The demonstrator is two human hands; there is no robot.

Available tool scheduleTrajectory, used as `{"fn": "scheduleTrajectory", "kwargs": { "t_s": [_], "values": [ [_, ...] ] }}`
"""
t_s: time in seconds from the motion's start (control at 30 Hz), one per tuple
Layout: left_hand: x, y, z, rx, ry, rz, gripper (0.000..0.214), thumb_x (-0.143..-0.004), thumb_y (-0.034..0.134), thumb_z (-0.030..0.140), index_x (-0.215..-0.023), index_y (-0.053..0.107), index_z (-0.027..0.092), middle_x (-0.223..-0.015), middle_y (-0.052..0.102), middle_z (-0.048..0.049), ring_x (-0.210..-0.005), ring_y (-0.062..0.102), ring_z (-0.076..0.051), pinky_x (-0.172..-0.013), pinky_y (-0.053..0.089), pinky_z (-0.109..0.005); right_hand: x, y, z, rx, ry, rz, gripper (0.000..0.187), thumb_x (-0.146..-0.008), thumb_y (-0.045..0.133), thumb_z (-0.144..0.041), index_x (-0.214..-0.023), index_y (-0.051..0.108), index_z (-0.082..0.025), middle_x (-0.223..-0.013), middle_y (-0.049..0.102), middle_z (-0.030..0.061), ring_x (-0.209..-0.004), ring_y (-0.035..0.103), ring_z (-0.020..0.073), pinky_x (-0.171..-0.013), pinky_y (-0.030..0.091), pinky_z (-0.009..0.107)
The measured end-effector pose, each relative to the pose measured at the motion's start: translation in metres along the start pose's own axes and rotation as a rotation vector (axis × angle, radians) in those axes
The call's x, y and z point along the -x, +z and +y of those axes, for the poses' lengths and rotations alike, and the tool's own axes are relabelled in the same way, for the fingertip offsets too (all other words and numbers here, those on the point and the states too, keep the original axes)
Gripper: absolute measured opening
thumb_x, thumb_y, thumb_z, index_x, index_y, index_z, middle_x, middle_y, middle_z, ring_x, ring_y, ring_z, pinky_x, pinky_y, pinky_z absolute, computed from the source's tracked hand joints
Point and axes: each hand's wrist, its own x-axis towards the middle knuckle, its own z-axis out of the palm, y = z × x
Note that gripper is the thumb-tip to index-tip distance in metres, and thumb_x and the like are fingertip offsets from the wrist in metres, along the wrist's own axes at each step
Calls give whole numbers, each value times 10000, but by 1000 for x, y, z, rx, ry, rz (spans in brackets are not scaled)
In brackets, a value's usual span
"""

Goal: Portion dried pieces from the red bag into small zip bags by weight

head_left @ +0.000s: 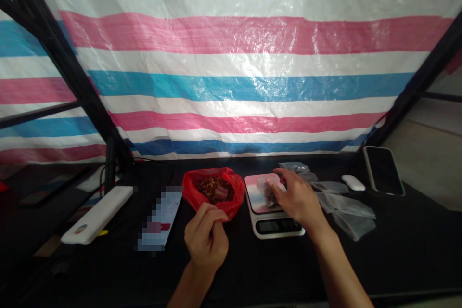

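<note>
My left hand (206, 240) is closed, fingers curled together, at the near edge of a red plastic bag (234, 204). Whether it pinches the bag's rim is hidden from me. Inside the opened bag lie brown, grain-like dried bits (206, 186) and a small translucent reddish scoop or cup (221, 194). Over the white kitchen scale (262, 236) reaches my right hand (298, 197), thumb and fingers apart. Beneath its fingers a small clear bag (269, 196) with dark contents rests on the weighing plate, partly covered by the hand.
Several clear plastic bags (352, 219) lie right of the scale. Beyond them are a white rounded case (353, 183) and a dark-screened phone (384, 171). On the left are a lit phone (162, 221), partly pixelated, and a long white device (97, 216). Striped sheeting (252, 67) hangs behind the black table.
</note>
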Motion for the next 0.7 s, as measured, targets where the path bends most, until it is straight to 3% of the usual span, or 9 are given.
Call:
{"fn": "scheduleTrajectory", "kwargs": {
  "t_s": [0.1,0.2,0.27,0.37,0.5,0.6,0.7],
  "values": [
    [-1,-2,0,9,1,-8,314,-874,480,-85,-781,607,187,-704,570,28,-626,572,-88,-564,438,-197,8,0,-11,144,-4,-58,506,-911,637,-460,-1305,642,-143,-1106,715,162,-1014,679,346,-903,492,469],
    [-1,-3,1,5,-36,-41,314,-890,465,-65,-772,603,192,-692,567,30,-617,576,-89,-567,437,-200,10,3,-12,120,12,-118,443,-891,667,-358,-1284,647,-155,-1034,716,132,-961,687,317,-862,497,433],
    [-2,-2,1,6,-72,-72,301,-902,462,-38,-781,605,198,-699,574,27,-624,581,-96,-576,441,-208,9,4,-11,9,35,-114,411,-892,655,-337,-1267,649,-170,-968,712,95,-877,686,278,-813,500,401],
    [-2,0,0,1,-151,-114,249,-929,482,34,-849,636,212,-774,624,4,-725,609,-135,-669,478,-247,5,-1,-15,-277,14,-1,434,-892,658,-413,-1266,634,-194,-904,693,50,-780,653,222,-768,502,361],
    [-2,4,-3,86,-408,-121,147,-981,556,237,-1062,678,244,-1024,695,-47,-991,642,-204,-878,506,-328,11,-11,-42,-597,-134,125,388,-902,669,-410,-1248,625,-238,-916,685,26,-812,618,185,-789,504,321],
    [-1,6,-6,289,-636,-145,403,-962,599,459,-1303,618,246,-1249,673,-92,-1161,630,-256,-1003,494,-391,22,-6,-72,-655,-271,38,305,-906,685,-319,-1206,656,-268,-983,721,24,-877,633,188,-835,504,324],
    [-5,4,-12,418,-802,-112,519,-922,603,585,-1275,644,207,-1281,677,-112,-1229,618,-284,-1080,459,-425,32,8,-96,-620,-395,-114,303,-915,689,-259,-1217,679,-281,-1109,740,31,-977,656,202,-903,499,349]
  ]
}}
